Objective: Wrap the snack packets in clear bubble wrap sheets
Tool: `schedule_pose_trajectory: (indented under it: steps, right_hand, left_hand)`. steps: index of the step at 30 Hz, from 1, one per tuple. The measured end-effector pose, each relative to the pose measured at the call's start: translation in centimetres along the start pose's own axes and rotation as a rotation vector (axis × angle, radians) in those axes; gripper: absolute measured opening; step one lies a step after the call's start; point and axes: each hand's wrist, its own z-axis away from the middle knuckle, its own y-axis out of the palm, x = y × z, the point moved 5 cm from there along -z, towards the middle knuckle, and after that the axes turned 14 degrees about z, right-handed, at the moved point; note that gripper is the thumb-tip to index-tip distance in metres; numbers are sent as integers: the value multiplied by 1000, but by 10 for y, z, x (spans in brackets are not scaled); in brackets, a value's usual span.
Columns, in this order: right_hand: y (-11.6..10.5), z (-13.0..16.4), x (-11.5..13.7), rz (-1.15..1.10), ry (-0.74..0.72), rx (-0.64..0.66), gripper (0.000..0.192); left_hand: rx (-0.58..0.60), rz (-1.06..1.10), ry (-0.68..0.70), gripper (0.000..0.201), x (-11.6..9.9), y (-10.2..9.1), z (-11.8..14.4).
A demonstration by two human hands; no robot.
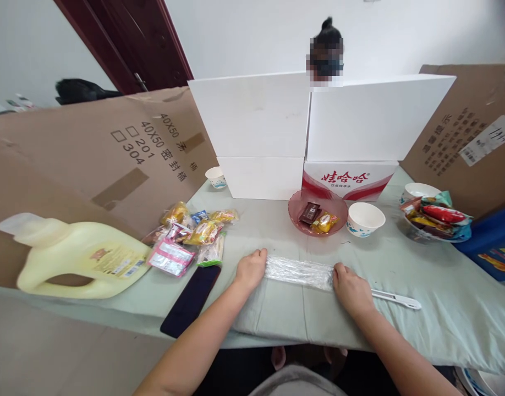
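A person's 2 hands rest at either end of a roll of cling film (298,271) lying crosswise on the desk (421,275), near its front edge; the left hand (250,269) is laid over the roll's left end, fingers curled loosely on it, and the right hand (351,288) grips the right end, where a white cutter bar (396,300) sticks out past the wrist; just behind the roll stand a pink bowl (317,212) holding 2 wrapped sweets and, beside it, a white paper cup (364,219); to the left lie a dark phone (190,300), a heap of snack packets (192,234) and a yellow jug (77,258) on its side; a plate of snacks (436,220) sits at the right; white boxes (318,118) and cardboard sheets (99,159) wall off the desk's far side, with another person partly visible behind them.
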Motion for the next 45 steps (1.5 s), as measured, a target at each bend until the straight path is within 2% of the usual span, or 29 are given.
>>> schedule_pose_trajectory:
  steps: [4, 7, 9, 10, 12, 14, 17, 20, 24, 27, 29, 30, 33, 36, 39, 42, 45]
  right_hand:
    - [-4, -1, -10, 17, 11, -32, 22]
    - [-20, 1, -14, -34, -21, -251, 30]
    - [-31, 5, -2, -91, -150, -411, 37]
    - [-33, 7, 10, -108, -256, -444, 41]
    - [-31, 11, 39, -114, -489, -411, 55]
    - [-21, 12, 63, -102, -619, -297, 73]
    - [-4, 9, 73, -97, -585, -137, 85]
    - [9, 11, 60, -78, -490, -83, 84]
    - [20, 26, 29, -29, -359, -161, 83]
    - [19, 51, 13, -4, -362, -304, 83]
    - [14, 71, 8, 5, -390, -373, 84]
    - [11, 81, 5, 6, -403, -390, 84]
    - [4, 106, -1, -20, -446, -390, 68]
    - [-4, 123, -10, -124, -469, -346, 41]
    - [-18, 131, -18, -297, -489, -314, 28]
    - [-40, 124, -23, -473, -505, -281, 16]
    - [-61, 100, -19, -654, -499, -217, 15]
  left_hand:
    - [-14, -22, 1, 19, -1, -11, -3]
    - [-156, -21, 5, 25, -8, -28, 5]
    - [-288, 37, 91, 29, -22, -33, 14]
    - [-315, 80, 175, 32, -32, -30, 19]
    - [-236, 153, 360, 42, -52, -12, 27]
    - [-76, 168, 427, 52, -62, 11, 31]
    - [44, 121, 267, 60, -48, 32, 29]
    - [34, 69, 84, 61, -17, 30, 25]
    - [-3, 24, -52, 60, 12, 19, 24]
    - [-154, 8, -88, 56, 5, 9, 32]
    - [-255, 52, 0, 46, -20, 4, 44]
    - [-268, 102, 80, 40, -36, 4, 52]
    - [-150, 325, 331, 22, -86, 14, 77]
    - [-30, 480, 533, 17, -115, 27, 98]
    - [44, 552, 734, 22, -119, 36, 109]
    - [145, 693, 885, 34, -112, 35, 113]
    - [203, 923, 862, 53, -101, 29, 110]
